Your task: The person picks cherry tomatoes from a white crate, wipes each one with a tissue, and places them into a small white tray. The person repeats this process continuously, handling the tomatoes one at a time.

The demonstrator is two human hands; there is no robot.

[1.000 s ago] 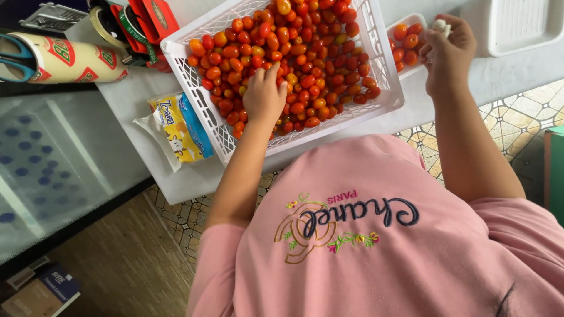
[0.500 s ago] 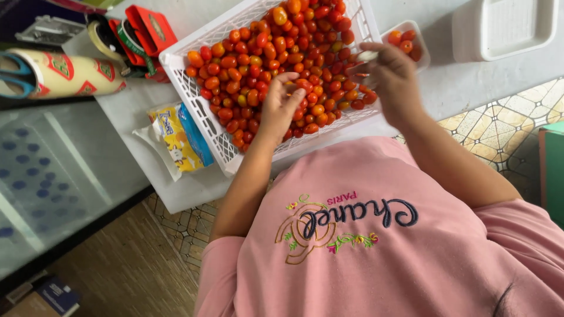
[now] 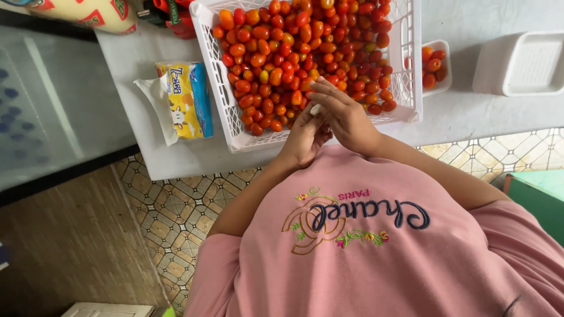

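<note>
**Both hands meet at crate's near edge**

Left hand (image 3: 305, 134) & right hand (image 3: 346, 114) touch each other over the near rim of the white crate (image 3: 226, 111), which sits on the grey worktop (image 3: 470, 114). Fingers of both curl around a small pale item (image 3: 315, 109), pinched between them; too small to tell what it is. Crate is packed w/ red & orange cherry tomatoes (image 3: 282, 53). Right of crate, just beside it: small white tray (image 3: 442, 87) w/ a few tomatoes. Further right, an upturned white tub (image 3: 520, 64). Left of crate: yellow-blue snack pack (image 3: 185, 100) lying flat on the worktop. Person wears pink shirt (image 3: 376, 258); patterned tile floor (image 3: 176, 211) below.
</note>
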